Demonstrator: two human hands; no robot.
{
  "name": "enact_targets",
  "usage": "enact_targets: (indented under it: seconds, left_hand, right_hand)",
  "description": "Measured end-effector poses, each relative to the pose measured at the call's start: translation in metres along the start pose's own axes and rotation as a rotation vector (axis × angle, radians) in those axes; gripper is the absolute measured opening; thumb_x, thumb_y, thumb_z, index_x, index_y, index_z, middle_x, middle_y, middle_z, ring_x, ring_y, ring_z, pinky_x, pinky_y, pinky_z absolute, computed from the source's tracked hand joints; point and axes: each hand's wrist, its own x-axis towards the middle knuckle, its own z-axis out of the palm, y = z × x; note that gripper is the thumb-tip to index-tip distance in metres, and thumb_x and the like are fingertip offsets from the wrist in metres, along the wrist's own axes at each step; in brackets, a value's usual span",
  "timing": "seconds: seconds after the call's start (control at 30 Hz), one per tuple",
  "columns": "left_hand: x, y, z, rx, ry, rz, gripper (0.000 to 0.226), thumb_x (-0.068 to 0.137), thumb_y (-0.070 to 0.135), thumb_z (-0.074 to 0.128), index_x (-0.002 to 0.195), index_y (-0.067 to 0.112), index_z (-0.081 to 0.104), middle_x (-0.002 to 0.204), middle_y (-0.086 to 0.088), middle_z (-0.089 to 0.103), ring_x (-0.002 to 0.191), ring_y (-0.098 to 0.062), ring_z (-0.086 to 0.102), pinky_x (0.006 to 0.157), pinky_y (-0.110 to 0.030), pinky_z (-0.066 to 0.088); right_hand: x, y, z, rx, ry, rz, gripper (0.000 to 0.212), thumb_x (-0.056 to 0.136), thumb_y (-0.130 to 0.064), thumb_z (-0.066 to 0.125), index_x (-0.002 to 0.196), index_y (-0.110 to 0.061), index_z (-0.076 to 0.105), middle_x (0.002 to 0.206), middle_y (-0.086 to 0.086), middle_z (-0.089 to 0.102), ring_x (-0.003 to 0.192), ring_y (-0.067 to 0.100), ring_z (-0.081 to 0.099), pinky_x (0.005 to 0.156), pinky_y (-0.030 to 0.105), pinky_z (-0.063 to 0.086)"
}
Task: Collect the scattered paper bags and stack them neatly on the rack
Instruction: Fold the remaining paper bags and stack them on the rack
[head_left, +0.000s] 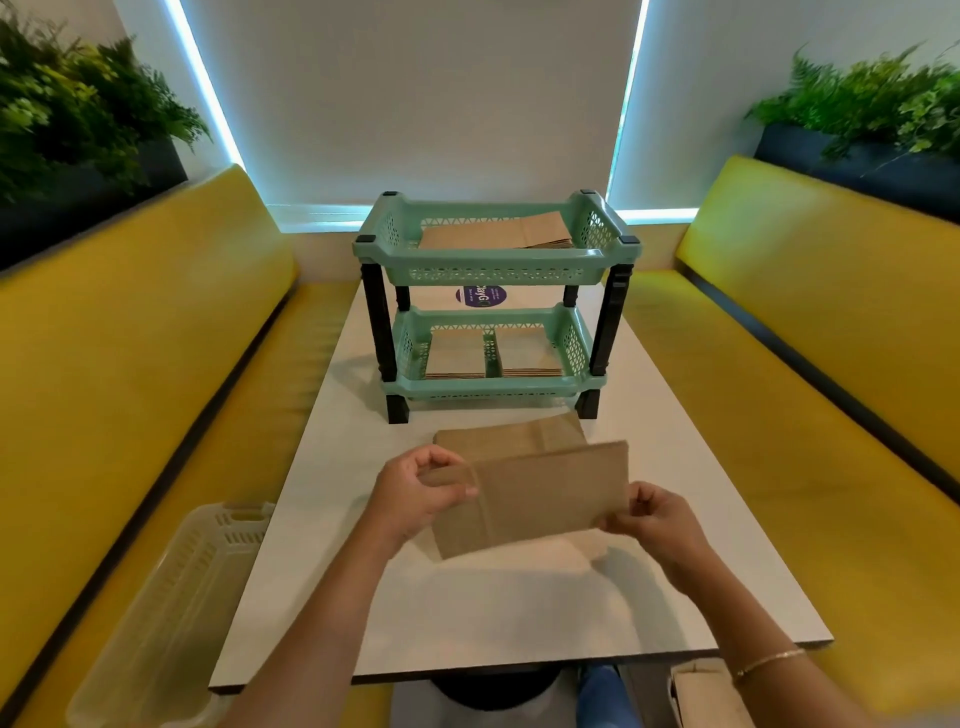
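Paper bags were the matter at hand, and one flat brown paper bag (540, 499) was held just above the white table (519, 613), tilted slightly, between both hands. At its left end the left hand (415, 493) pinched the folded flap, thumb on top and fingers curled behind. On the other side, the right hand (654, 514) pinched the lower right corner with curled fingers.

Behind the held bag a second paper bag (511, 435) lay flat on the table, partly hidden by it, just in front of the mint-green two-tier rack (493, 260). On the rack's upper shelf rested a stack of bags (498, 232). Its lower shelf held two neat piles side by side, the left pile (456, 358) and the right pile (527, 356), apart from each other.

Yellow benches (130, 322) flanked the table. A pale plastic basket (171, 613) sat on the left bench.
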Motion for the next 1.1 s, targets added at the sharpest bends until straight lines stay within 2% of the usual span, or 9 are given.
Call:
enact_targets:
  seconds: [0.13, 0.3, 0.43, 0.57, 0.67, 0.77, 0.83, 0.93, 1.1]
  left_hand:
    - [-0.006, -0.021, 0.016, 0.130, -0.030, 0.044, 0.031, 0.066, 0.007, 0.082, 0.077, 0.031, 0.064, 0.081, 0.006, 0.066, 0.077, -0.014, 0.061, 0.063, -0.021, 0.050]
    - [0.000, -0.005, 0.011, 0.294, -0.048, 0.117, 0.030, 0.071, 0.015, 0.079, 0.078, 0.039, 0.063, 0.093, 0.012, 0.065, 0.093, -0.005, 0.060, 0.072, -0.011, 0.045]
    - [0.005, 0.015, 0.011, 0.703, -0.162, 0.212, 0.023, 0.081, 0.025, 0.067, 0.102, 0.035, 0.066, 0.099, 0.009, 0.063, 0.100, -0.010, 0.055, 0.091, -0.027, 0.046]
    - [0.013, 0.030, 0.017, 0.975, -0.278, 0.224, 0.019, 0.090, 0.027, 0.056, 0.109, 0.025, 0.060, 0.107, -0.002, 0.063, 0.098, -0.021, 0.057, 0.081, -0.031, 0.046]
    - [0.023, 0.040, 0.010, 0.705, -0.263, 0.112, 0.032, 0.090, 0.022, 0.060, 0.121, 0.026, 0.057, 0.112, -0.002, 0.064, 0.097, -0.018, 0.061, 0.087, -0.034, 0.051]
    - [0.030, 0.065, -0.003, 0.378, -0.174, 0.125, 0.040, 0.089, 0.020, 0.062, 0.128, 0.023, 0.052, 0.113, 0.001, 0.064, 0.094, -0.013, 0.061, 0.087, -0.031, 0.051]
    - [0.036, 0.086, -0.008, 0.146, -0.077, 0.157, 0.033, 0.088, 0.020, 0.063, 0.120, 0.022, 0.053, 0.106, 0.005, 0.065, 0.092, -0.012, 0.062, 0.084, -0.028, 0.051]
    - [0.050, 0.113, -0.003, -0.299, 0.068, 0.185, 0.020, 0.086, 0.015, 0.065, 0.104, 0.022, 0.059, 0.104, 0.003, 0.068, 0.100, -0.019, 0.064, 0.095, -0.039, 0.049]
    - [0.077, 0.149, 0.025, -0.734, 0.181, 0.138, 0.014, 0.086, 0.013, 0.064, 0.097, 0.020, 0.061, 0.102, -0.005, 0.069, 0.101, -0.027, 0.063, 0.091, -0.045, 0.049]
  right_hand:
    - [-0.003, 0.024, 0.012, -0.120, 0.011, 0.032, 0.023, 0.078, 0.007, 0.065, 0.082, -0.016, 0.066, 0.087, 0.010, 0.069, 0.081, 0.024, 0.065, 0.063, 0.024, 0.051]
    - [0.001, 0.017, 0.014, -0.119, -0.036, 0.014, 0.026, 0.082, 0.009, 0.060, 0.092, -0.015, 0.063, 0.083, -0.003, 0.064, 0.079, 0.009, 0.059, 0.060, 0.016, 0.045]
    - [0.002, 0.010, 0.015, -0.150, -0.076, 0.005, 0.028, 0.083, 0.008, 0.059, 0.087, -0.020, 0.067, 0.088, 0.001, 0.068, 0.081, 0.012, 0.063, 0.060, 0.015, 0.048]
    - [0.009, -0.023, 0.017, -0.095, -0.147, -0.021, 0.020, 0.080, 0.004, 0.065, 0.088, -0.013, 0.070, 0.089, 0.006, 0.070, 0.080, 0.018, 0.066, 0.060, 0.020, 0.054]
    - [0.018, -0.060, 0.008, -0.106, -0.171, -0.065, 0.016, 0.075, -0.003, 0.072, 0.091, -0.004, 0.069, 0.092, 0.013, 0.071, 0.082, 0.024, 0.066, 0.070, 0.030, 0.056]
    - [0.023, -0.099, -0.005, 0.015, -0.246, -0.125, 0.039, 0.059, -0.019, 0.085, 0.091, -0.003, 0.069, 0.090, 0.014, 0.071, 0.080, 0.024, 0.067, 0.076, 0.033, 0.056]
    - [0.025, -0.119, -0.005, 0.074, -0.337, -0.146, 0.045, 0.056, -0.020, 0.083, 0.097, -0.011, 0.067, 0.093, 0.008, 0.073, 0.083, 0.022, 0.067, 0.075, 0.028, 0.055]
    - [0.026, -0.135, 0.017, 0.014, -0.447, -0.155, 0.050, 0.060, -0.019, 0.073, 0.109, -0.019, 0.063, 0.102, 0.002, 0.072, 0.094, 0.019, 0.067, 0.079, 0.027, 0.054]
    - [0.044, -0.163, 0.063, 0.302, -0.220, -0.222, 0.020, 0.077, -0.007, 0.071, 0.092, 0.001, 0.062, 0.076, 0.009, 0.071, 0.070, 0.020, 0.068, 0.067, 0.029, 0.055]
